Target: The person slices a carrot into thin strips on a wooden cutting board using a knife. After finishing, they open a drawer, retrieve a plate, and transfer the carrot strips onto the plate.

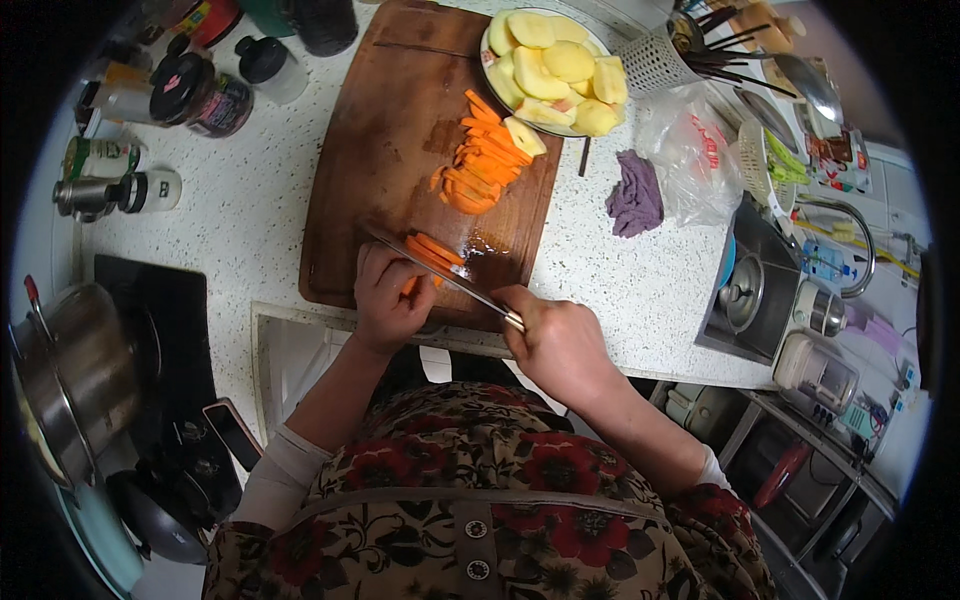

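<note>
My right hand [559, 337] is closed on the handle of a kitchen knife [450, 276], whose blade slants up and left across the near part of a wooden cutting board [375, 165]. With bent fingers my left hand [394, 296] steadies a piece of carrot [415, 283] against the board on the near side of the blade. Cut carrot strips [435, 251] lie just beyond the blade. Farther up the board is a heap of sliced carrot [480, 169], with one pale yellow slice [525, 137] at its edge. A plate of peeled yellow slices [551, 67] rests over the board's far right corner.
A purple cloth [636, 193], a plastic bag [690, 161] and a utensil holder [660, 61] stand or lie to the right, before the sink [757, 300]. Jars [199, 97] line the back left. A steel pot [82, 375], a wok [161, 510] and a phone [232, 433] are at left.
</note>
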`<state>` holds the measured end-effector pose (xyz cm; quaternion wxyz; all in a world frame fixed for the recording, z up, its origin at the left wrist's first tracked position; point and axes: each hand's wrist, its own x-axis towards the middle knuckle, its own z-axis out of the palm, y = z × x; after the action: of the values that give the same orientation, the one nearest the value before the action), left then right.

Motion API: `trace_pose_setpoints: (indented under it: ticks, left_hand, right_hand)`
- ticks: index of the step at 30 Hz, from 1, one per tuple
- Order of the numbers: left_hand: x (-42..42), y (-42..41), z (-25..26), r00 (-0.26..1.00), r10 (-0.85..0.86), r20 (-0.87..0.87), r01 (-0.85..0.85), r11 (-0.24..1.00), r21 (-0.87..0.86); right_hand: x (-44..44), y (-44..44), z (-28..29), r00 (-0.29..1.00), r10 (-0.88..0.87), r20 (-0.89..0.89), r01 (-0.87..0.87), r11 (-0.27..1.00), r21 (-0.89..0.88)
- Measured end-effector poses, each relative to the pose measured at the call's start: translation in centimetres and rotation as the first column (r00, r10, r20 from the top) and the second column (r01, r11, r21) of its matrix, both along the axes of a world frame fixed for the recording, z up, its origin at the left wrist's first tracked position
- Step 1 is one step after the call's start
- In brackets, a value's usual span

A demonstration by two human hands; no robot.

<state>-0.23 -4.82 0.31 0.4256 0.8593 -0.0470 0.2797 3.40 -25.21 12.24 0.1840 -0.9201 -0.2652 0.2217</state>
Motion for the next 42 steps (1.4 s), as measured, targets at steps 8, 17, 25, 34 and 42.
trace_pose_setpoints:
  ticks: [8, 17, 25, 34, 42]
  left_hand:
    - [0.0, 0.1, -0.3, 1.000, -0.002, 0.004, 0.002, 1.000, -0.004]
    - [0.1, 0.2, -0.1, 1.000, -0.019, -0.021, 0.019, 0.999, -0.033]
    - [-0.2, 0.2, -0.8, 0.999, -0.034, -0.027, 0.032, 0.997, -0.071]
    - [-0.1, -0.5, -0.6, 0.997, -0.082, -0.005, 0.081, 0.993, -0.089]
    - [-0.5, 0.0, -0.9, 1.000, -0.001, 0.017, 0.002, 0.999, -0.036]
  right_hand:
    - [-0.5, -0.9, 0.2, 1.000, 0.026, -0.001, -0.026, 0.999, -0.039]
    - [0.0, -0.5, -0.3, 0.998, 0.029, -0.063, -0.035, 0.993, -0.109]
    - [1.6, 1.8, -2.3, 0.984, -0.017, -0.177, -0.016, 0.983, -0.184]
    - [1.5, 2.5, -5.6, 0.995, -0.046, -0.086, 0.039, 0.996, -0.082]
    - [-0.2, 1.1, -2.4, 0.999, -0.027, -0.016, 0.027, 0.999, -0.025]
